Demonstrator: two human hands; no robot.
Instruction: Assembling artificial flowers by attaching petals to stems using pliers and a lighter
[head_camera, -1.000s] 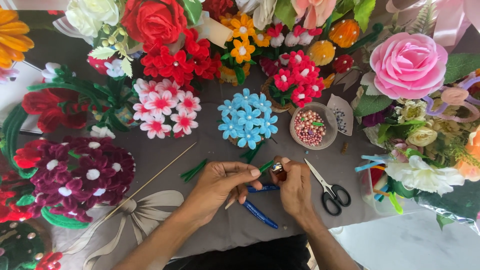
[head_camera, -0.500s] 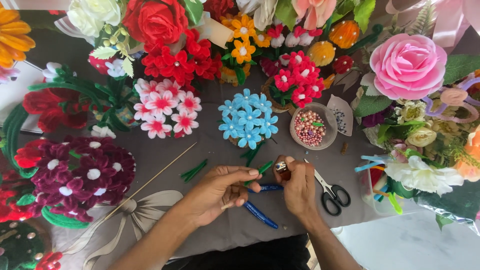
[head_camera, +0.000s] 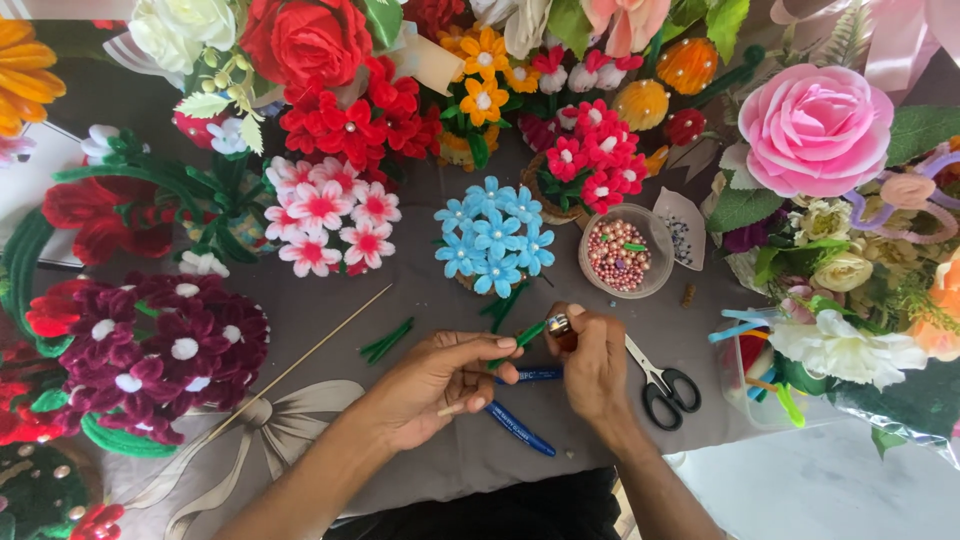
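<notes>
Many finished pipe-cleaner bouquets already crowd the far edge of the table (head_camera: 420, 300), and I'm mid-way through another piece: my left hand (head_camera: 440, 385) pinches a green stem (head_camera: 522, 338) near the table's near edge, while my right hand (head_camera: 595, 365) is closed around a small lighter (head_camera: 560, 327) at its tip. Against a second ago, my hands sit slightly nearer each other, and the scissors (head_camera: 660, 380) haven't moved.

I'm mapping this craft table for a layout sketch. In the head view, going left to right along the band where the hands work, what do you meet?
Maroon flower bunch → thin wooden stick → loose green stems → left hand → right hand, holding a small lighter → black-handled scissors → clear tub of coloured stems.
</notes>
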